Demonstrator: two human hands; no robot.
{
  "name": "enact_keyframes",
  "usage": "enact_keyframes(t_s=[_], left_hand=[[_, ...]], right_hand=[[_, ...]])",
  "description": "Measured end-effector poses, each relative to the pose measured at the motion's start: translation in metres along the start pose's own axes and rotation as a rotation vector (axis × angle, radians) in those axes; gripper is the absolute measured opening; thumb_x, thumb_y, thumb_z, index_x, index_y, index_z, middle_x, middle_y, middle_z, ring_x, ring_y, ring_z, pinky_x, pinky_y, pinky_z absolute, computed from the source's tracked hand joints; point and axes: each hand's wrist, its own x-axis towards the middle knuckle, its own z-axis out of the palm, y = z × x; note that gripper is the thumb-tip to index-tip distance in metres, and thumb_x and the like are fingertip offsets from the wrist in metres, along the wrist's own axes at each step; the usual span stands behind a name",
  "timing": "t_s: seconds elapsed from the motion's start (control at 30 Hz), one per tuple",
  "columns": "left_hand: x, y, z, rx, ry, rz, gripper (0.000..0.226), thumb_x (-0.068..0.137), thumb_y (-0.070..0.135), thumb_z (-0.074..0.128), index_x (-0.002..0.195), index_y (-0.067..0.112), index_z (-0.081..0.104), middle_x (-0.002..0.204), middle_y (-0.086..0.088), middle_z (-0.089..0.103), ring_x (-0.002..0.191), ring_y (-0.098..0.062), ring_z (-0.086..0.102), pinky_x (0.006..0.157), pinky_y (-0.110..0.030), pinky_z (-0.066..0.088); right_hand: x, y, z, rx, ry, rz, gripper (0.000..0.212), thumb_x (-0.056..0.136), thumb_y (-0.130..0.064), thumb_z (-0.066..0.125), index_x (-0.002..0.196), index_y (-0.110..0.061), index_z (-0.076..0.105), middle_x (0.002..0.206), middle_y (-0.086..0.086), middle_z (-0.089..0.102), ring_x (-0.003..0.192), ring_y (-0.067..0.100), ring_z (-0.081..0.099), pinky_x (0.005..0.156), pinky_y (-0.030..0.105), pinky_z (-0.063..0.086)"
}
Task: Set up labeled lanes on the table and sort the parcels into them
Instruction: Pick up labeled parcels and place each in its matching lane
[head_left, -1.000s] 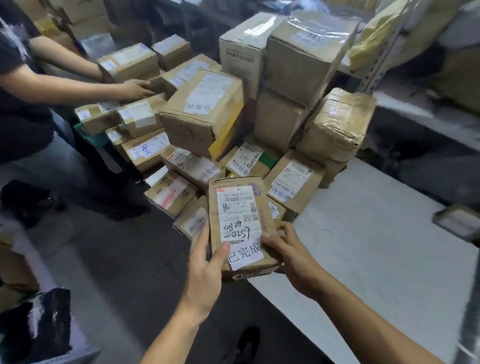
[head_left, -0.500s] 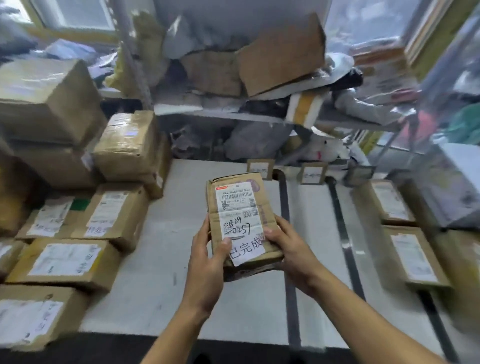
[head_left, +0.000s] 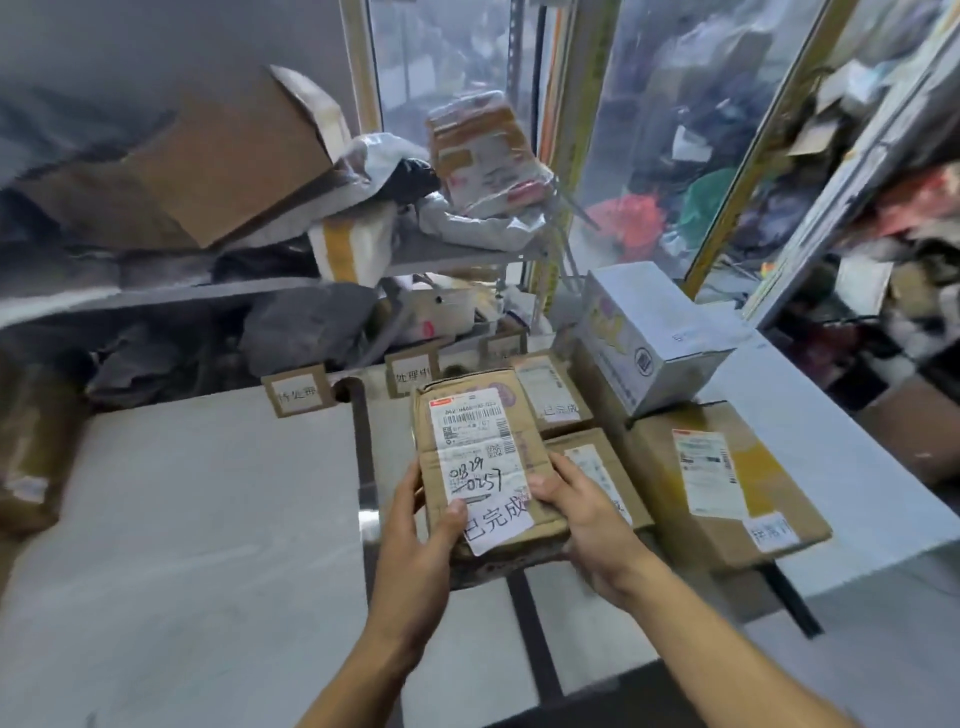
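The table (head_left: 197, 519) under me is pale and wide, split into lanes by dark tape strips (head_left: 363, 467) running away from me. At the far ends of the lanes stand small cardboard signs (head_left: 297, 391) with handwritten labels, blurred here. On the right sits the biggest box (head_left: 727, 483), brown with a printed label, and a white box (head_left: 649, 332) rests tilted on its far end. Between that big box and the parcel I hold lie two flatter parcels (head_left: 553, 395), one behind the other, just beside each other. Behind the table a shelf (head_left: 457, 254) carries loose cardboard and wrapped packages. I hold a brown parcel (head_left: 483, 462) above the table, over a tape strip near the middle lane, its white label facing up. My left hand (head_left: 415, 561) has its grip clamped on the parcel's near left corner, thumb on the label. My right hand (head_left: 587, 525) grips the near right edge, thumb on top.
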Motion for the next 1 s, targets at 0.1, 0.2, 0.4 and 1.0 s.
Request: enact_keyframes(t_s=[0.1,0.2,0.4,1.0], left_hand=[[0.005,-0.007,0.020,0.024,-0.011,-0.018,0.048,0.095,0.022,0.063,0.131,0.050,0.050,0.127,0.007,0.064,0.112,-0.018,0.066,0.077,-0.035,0.061],[0.010,-0.011,0.037,0.089,-0.003,-0.003,0.048,0.094,0.025,0.063,0.127,0.058,0.049,0.130,0.010,0.060,0.119,-0.018,0.061,0.085,-0.042,0.059],[0.028,-0.013,0.072,0.143,-0.027,-0.003,0.053,0.094,0.026,0.063,0.135,0.053,0.042,0.139,0.009,0.051,0.124,-0.008,0.054,0.084,-0.034,0.060],[0.195,-0.003,0.155,0.115,-0.125,-0.154,0.035,0.100,0.012,0.047,0.129,0.029,0.049,0.123,0.002,0.068,0.101,-0.011,0.070,0.085,-0.036,0.059]], right_hand=[[0.002,-0.001,-0.023,0.040,-0.010,-0.002,0.036,0.099,-0.019,0.055,0.136,-0.020,0.053,0.121,0.012,0.071,0.110,0.033,0.068,0.090,0.051,0.056],[0.007,-0.001,-0.042,0.066,-0.026,-0.009,0.037,0.099,-0.021,0.055,0.136,-0.022,0.052,0.122,0.012,0.071,0.109,0.033,0.069,0.084,0.046,0.059],[0.021,-0.012,-0.077,0.118,-0.029,-0.062,0.042,0.093,-0.021,0.058,0.135,-0.016,0.055,0.121,0.015,0.070,0.109,0.034,0.069,0.079,0.036,0.059],[0.176,-0.073,-0.132,-0.097,0.161,-0.059,0.027,0.098,-0.016,0.049,0.113,-0.022,0.071,0.102,0.003,0.077,0.096,0.025,0.074,0.077,0.041,0.061]])
